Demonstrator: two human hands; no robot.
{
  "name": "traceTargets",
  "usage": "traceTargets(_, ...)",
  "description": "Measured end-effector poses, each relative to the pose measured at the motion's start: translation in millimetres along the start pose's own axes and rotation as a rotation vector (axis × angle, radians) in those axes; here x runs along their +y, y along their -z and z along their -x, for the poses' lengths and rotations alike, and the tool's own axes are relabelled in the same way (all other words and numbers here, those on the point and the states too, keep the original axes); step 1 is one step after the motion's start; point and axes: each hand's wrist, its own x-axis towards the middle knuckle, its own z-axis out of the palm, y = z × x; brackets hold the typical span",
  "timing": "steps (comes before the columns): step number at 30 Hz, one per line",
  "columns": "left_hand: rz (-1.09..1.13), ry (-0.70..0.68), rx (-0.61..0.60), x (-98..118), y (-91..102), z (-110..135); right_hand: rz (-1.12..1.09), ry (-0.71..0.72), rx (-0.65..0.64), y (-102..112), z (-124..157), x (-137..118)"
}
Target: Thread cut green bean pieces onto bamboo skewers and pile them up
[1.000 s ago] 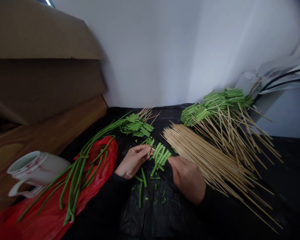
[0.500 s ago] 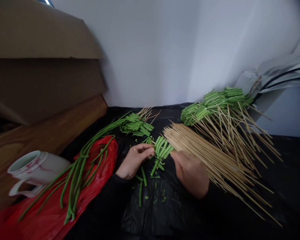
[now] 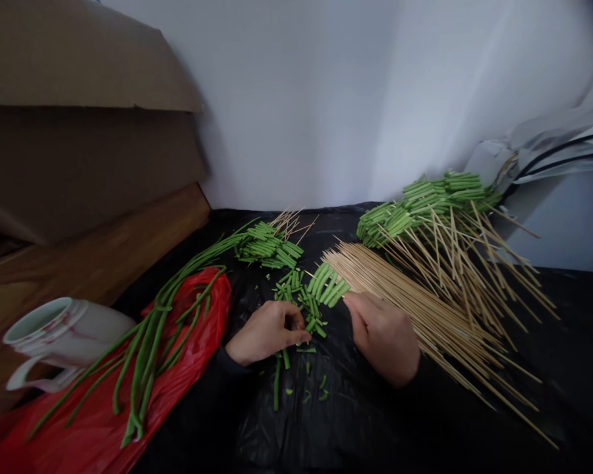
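My right hand (image 3: 386,337) is closed on a thin bamboo skewer, mostly hidden by its fingers. Several short pieces of long green bean (image 3: 328,284) sit side by side on that skewer, left of the fingertips. My left hand (image 3: 269,331) is palm-down beside a small heap of cut bean pieces (image 3: 291,284), thumb and forefinger curved with a small gap between their tips. I see nothing between them. A few loose pieces and scraps (image 3: 277,383) lie in front on the black plastic sheet (image 3: 321,428).
Bare bamboo skewers (image 3: 400,289) lie in a bundle at the right. Behind them is a stack of filled bean skewers (image 3: 425,204); a smaller stack (image 3: 269,245) lies back left. Whole long beans (image 3: 148,349) rest on a red plastic bag (image 3: 197,359), beside a white mug (image 3: 86,332) and cardboard box (image 3: 89,158).
My left hand has come away from the skewer, down and toward me to the cut pieces. My right hand, with the skewer, has shifted slightly right.
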Motion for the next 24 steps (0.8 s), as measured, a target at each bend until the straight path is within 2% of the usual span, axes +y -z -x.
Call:
traceTargets(3,0.192,0.002,0.028,-0.7,4.8,-1.1,-0.01,0.0,-0.001,0.2,-0.2,0.3)
traceTargets(8,0.482,0.029,0.298,-0.3,11.0,-5.7,-0.046,0.011,-0.003,-0.2,1.1,-1.4)
traceTargets(11,0.715,0.071,0.382,0.0,10.7,-7.5,-0.059,0.027,-0.006,-0.9,3.0,-3.5)
traceTargets(17,1.223,0.197,0.265,0.3,10.2,-7.9,-0.058,0.05,-0.042,-2.3,6.1,-6.5)
traceTargets(24,1.333,0.21,0.238,0.5,9.7,-8.3,-0.056,0.045,-0.083,-1.1,6.9,-10.6)
